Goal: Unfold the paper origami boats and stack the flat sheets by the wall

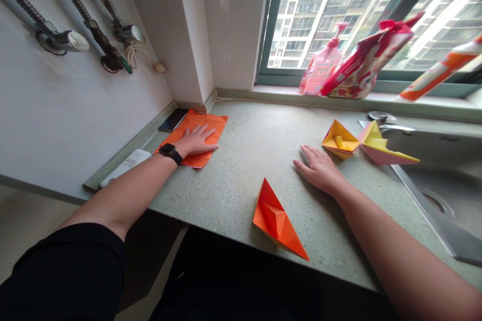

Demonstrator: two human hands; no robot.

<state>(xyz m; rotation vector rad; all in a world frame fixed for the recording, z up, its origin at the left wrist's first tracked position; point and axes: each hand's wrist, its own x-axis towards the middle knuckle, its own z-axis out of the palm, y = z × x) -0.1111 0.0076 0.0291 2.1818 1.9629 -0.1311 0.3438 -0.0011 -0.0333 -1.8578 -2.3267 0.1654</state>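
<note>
My left hand (196,140) lies flat with spread fingers on orange paper sheets (211,123) at the counter's left side. A dark watch sits on that wrist. Palm down on the bare counter, my right hand (320,168) rests with its fingers stretched out and holds nothing. Just beyond it stands a yellow-orange folded paper boat (341,140), and beside that a pink and yellow paper boat (384,148) close to the sink. An orange paper boat (276,218) stands near the front edge, between my two arms.
A dark phone (173,119) lies behind the sheets, and a white object (126,166) is by the left wall. The steel sink (433,195) is at right. A pink pump bottle (324,65), a red bag (369,62) and an orange-white bottle (444,70) line the windowsill.
</note>
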